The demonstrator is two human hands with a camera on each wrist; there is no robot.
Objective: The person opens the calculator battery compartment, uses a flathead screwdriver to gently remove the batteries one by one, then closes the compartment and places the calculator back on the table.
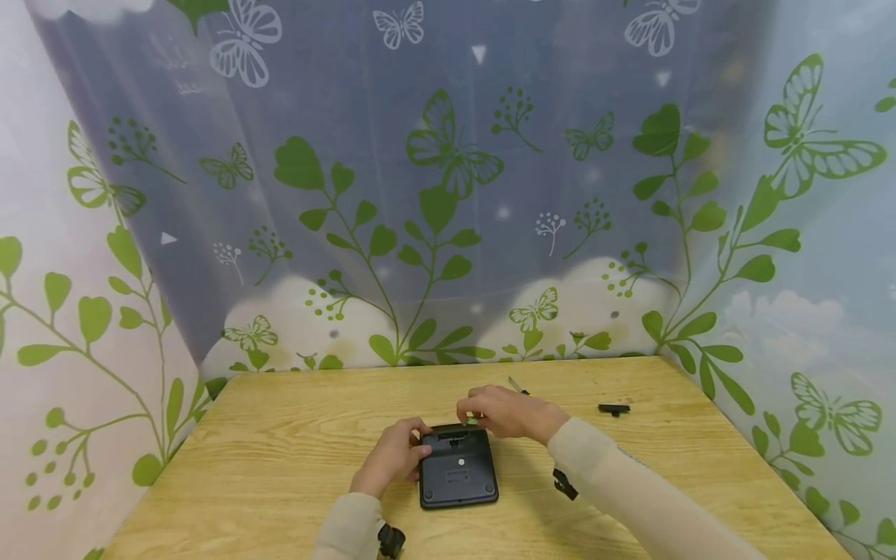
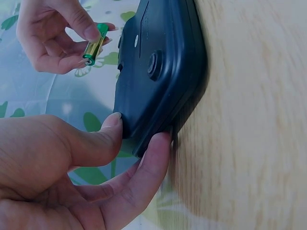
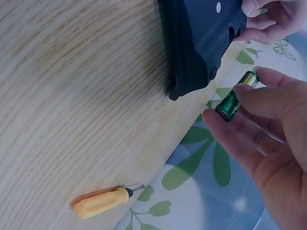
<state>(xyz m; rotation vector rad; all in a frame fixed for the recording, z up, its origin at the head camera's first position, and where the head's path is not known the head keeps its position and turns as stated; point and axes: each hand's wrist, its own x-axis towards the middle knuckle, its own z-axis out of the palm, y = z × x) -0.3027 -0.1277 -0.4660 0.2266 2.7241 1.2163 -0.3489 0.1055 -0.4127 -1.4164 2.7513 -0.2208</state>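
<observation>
A flat black device, shaped like a desk calculator, lies back side up on the table with its battery compartment uncovered at the far end. My left hand grips its left edge, thumb on top and fingers along the side. Just above the far right corner, my right hand pinches a green and gold battery between thumb and fingers. In the left wrist view the battery is held apart from the device. Whether the compartment holds anything is too small to tell.
A small black cover lies on the wooden table to the right. Behind my right hand is a yellow-handled screwdriver. Butterfly-patterned curtains stand at the table's back and sides.
</observation>
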